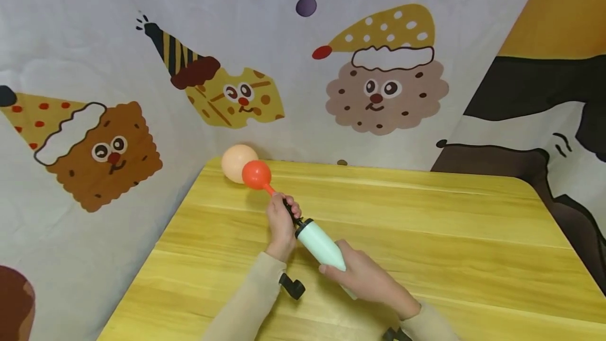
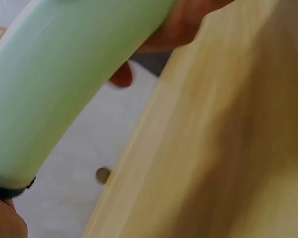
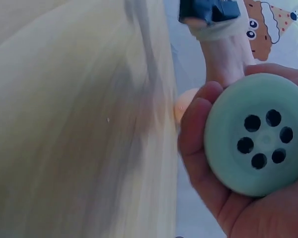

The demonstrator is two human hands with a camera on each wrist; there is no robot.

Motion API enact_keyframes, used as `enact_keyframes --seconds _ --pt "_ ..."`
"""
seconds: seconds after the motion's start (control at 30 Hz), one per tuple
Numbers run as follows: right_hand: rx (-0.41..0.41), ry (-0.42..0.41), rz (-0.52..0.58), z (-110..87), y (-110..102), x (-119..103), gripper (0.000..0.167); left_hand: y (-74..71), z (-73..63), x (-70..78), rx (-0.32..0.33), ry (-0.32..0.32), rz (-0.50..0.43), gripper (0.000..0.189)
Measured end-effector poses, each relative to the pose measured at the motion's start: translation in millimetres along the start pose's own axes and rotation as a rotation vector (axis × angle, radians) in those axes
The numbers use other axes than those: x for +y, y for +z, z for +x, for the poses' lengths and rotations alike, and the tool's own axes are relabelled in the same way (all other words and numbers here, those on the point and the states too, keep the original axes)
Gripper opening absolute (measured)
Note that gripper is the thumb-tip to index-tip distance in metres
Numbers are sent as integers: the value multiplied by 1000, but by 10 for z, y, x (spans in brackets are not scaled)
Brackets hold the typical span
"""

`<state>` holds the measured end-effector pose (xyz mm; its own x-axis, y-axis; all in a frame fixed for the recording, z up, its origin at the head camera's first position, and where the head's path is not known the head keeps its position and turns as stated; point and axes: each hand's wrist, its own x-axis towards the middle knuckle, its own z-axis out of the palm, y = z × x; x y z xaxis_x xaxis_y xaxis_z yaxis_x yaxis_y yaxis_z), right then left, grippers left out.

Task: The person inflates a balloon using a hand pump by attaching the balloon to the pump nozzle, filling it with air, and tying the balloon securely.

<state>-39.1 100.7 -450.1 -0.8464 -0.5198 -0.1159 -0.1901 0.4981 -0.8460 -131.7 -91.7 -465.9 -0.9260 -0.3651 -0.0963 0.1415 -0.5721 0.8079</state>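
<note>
A mint-green hand balloon pump (image 1: 322, 244) slants over the table, its black nozzle end pointing up and to the left. My left hand (image 1: 280, 222) grips the nozzle together with the neck of a small, partly inflated red balloon (image 1: 256, 174). Round the lower part of the pump's barrel curl the fingers of my right hand (image 1: 366, 276). In the right wrist view the pump's round end (image 3: 265, 140) shows several dark holes, with that hand wrapped about it. The left wrist view is mostly filled by the green barrel (image 2: 69, 84); the balloon is out of sight there.
A larger peach balloon (image 1: 235, 162) sits at the far left corner of the wooden table (image 1: 450, 225), partly behind the red one. Behind the table hangs a light cloth (image 1: 293, 136) printed with cartoon biscuits. Each sleeve has a black wrist mount (image 1: 292, 286) at its cuff.
</note>
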Motion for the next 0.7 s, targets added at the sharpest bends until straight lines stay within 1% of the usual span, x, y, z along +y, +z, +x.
enact_keyframes --seconds 0.07,0.17,0.3,0.4,0.47,0.53,0.6,0.7 --pt "12 11 8 -22 5 -10 63 -7 57 40 -10 6 -6 32" --pt "27 39 3 -122 -20 -33 67 -22 162 159 -7 26 -32 30" --pt "15 69 -37 -330 -95 -49 67 -84 305 354 29 76 -87 29" --pt "5 60 -62 -451 -139 -41 64 -128 371 442 47 99 -120 29" --pt "7 48 -71 -489 -152 -27 63 -143 376 449 48 104 -129 28" --pt "8 36 -76 -494 -151 -3 62 -133 342 408 35 87 -113 28" --pt "11 29 -83 -473 -142 28 61 -120 298 336 20 71 -102 28" --pt "6 22 -77 -391 -109 64 59 -86 212 217 7 51 -76 28"
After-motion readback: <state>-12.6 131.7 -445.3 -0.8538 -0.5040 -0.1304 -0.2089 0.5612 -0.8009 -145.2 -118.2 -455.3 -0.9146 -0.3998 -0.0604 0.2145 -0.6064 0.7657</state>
